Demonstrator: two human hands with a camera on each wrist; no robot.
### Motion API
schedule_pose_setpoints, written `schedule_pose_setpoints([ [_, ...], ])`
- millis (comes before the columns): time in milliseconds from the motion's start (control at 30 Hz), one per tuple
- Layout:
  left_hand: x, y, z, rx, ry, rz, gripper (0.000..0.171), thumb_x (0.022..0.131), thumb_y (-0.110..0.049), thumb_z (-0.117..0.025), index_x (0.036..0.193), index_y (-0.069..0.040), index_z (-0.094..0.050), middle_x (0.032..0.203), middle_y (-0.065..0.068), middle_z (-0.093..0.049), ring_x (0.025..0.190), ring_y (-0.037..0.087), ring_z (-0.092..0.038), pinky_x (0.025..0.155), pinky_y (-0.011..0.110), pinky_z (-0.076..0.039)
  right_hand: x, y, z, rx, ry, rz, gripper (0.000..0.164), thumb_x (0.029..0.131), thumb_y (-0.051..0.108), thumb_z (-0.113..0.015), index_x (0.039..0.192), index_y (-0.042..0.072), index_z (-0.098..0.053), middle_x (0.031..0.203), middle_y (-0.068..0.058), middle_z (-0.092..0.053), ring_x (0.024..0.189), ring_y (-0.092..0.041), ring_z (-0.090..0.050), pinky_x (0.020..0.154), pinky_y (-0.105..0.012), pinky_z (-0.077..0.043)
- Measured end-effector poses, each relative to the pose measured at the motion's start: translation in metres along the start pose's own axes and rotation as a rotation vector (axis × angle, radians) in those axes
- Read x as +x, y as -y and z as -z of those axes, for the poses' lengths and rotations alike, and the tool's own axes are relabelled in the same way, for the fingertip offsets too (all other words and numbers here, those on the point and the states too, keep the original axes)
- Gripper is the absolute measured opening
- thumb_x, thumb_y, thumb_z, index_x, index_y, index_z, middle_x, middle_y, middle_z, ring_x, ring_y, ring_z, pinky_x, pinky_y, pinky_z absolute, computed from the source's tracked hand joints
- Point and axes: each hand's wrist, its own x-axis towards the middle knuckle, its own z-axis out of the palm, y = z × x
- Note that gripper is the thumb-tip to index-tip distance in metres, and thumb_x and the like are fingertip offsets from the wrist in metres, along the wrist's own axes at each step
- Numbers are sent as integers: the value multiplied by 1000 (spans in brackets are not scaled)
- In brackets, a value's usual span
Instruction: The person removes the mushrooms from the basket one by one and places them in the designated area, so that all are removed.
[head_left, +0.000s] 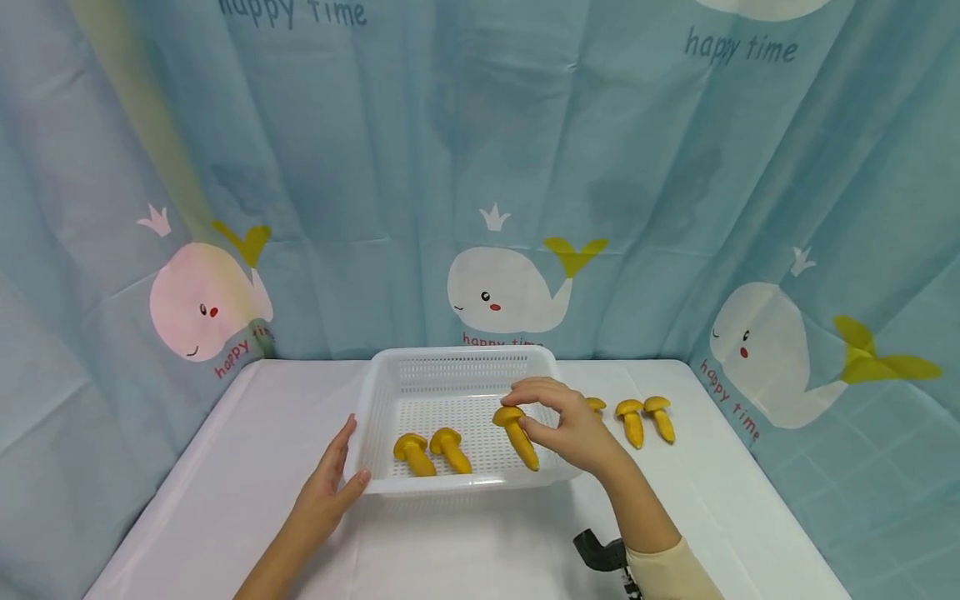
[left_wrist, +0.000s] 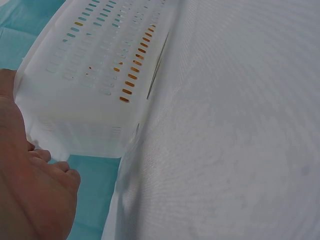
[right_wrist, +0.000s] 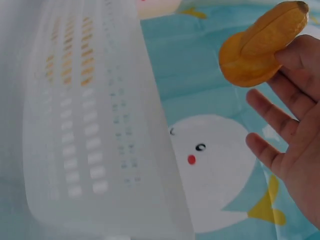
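Note:
A white perforated plastic basket [head_left: 480, 482] stands on the table, with two yellow model mushrooms [head_left: 452, 451] lying at its near left. Over the basket's right part, my right hand [head_left: 564, 421] pinches another yellow mushroom [head_left: 522, 442] by its cap, stem slanting down. In the right wrist view this mushroom [right_wrist: 265, 45] sits at the thumb and index finger, while the other fingers are spread. My left hand [head_left: 324, 492] rests against the basket's left end, fingers extended along the outside and thumb at the near corner. The left wrist view shows the hand [left_wrist: 40, 175] beside the basket wall [left_wrist: 70, 110].
Several more mushrooms [head_left: 632, 422] lie on the white tablecloth [head_left: 720, 517] right of the basket, one partly hidden by my right hand. A black curved object [head_left: 600, 552] shows by the right forearm. A blue whale-print curtain [head_left: 360, 208] surrounds the table's back and sides.

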Motion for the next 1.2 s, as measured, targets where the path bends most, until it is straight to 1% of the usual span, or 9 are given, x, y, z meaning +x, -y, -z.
schedule_pose_setpoints([
  [67,1,0,0,-3,-2,-7,83,99,-10,-66,165,-15,-16,172,17,-10,157,8,-6,111,-1,-14,-7,-4,8,-11,-16,3,33,95,7,-72,123,25,-73,129,8,-68,130,-16,-57,111,-38,-48],
  [267,2,1,0,-3,-6,14,85,99,-10,-67,166,-18,-16,173,10,-11,149,-14,-7,111,-2,-14,-27,-16,30,-9,-77,5,34,94,1,-71,123,19,-74,131,1,-67,130,-20,-57,110,-21,-44],
  [433,2,2,0,5,-2,17,85,99,-11,-68,166,-17,-15,172,11,-10,157,4,-5,111,-1,-13,-42,-27,43,-37,-121,-40,33,95,2,-70,122,21,-74,132,0,-66,127,-15,-57,106,-14,-43],
  [533,1,1,-1,12,-2,11,85,99,-10,-67,165,-16,-15,172,13,-10,157,9,-6,111,-1,-14,-50,-37,48,-34,-132,-77,33,96,4,-70,123,21,-74,133,-1,-66,127,-12,-57,108,-23,-44],
  [733,0,0,-1,9,-9,-20,84,98,-8,-67,165,-13,-17,171,19,-11,150,-10,-7,111,-1,-14,-63,-62,53,-24,-172,-166,28,98,11,-69,124,22,-73,136,-2,-64,128,-6,-53,102,-65,-46],
  [800,-1,0,-2,7,-9,-27,83,98,-7,-67,165,-12,-17,171,19,-11,150,-11,-8,111,-1,-14,-67,-69,55,-37,-184,-185,27,99,13,-69,124,22,-73,136,-2,-64,129,-8,-54,104,-69,-44],
  [933,-2,0,-3,-1,-9,-22,82,98,-7,-67,164,-11,-18,171,19,-12,150,-11,-9,111,-1,-15,-73,-75,59,-98,-201,-202,26,99,16,-69,124,24,-73,135,-2,-65,128,-12,-56,110,-40,-50],
  [1033,-1,0,-3,3,-8,-9,83,98,-8,-67,165,-12,-18,171,18,-11,150,-11,-8,111,-1,-15,-76,-79,63,-119,-215,-190,27,99,14,-69,124,23,-74,134,-4,-66,127,-13,-57,106,-16,-44],
  [1200,0,1,0,30,-9,10,83,99,-11,-67,165,-17,-17,172,14,-10,148,-14,-7,110,-1,-15,-79,-91,67,-92,-220,-164,28,97,7,-70,123,16,-74,133,-9,-67,125,-13,-58,105,-8,-36],
])
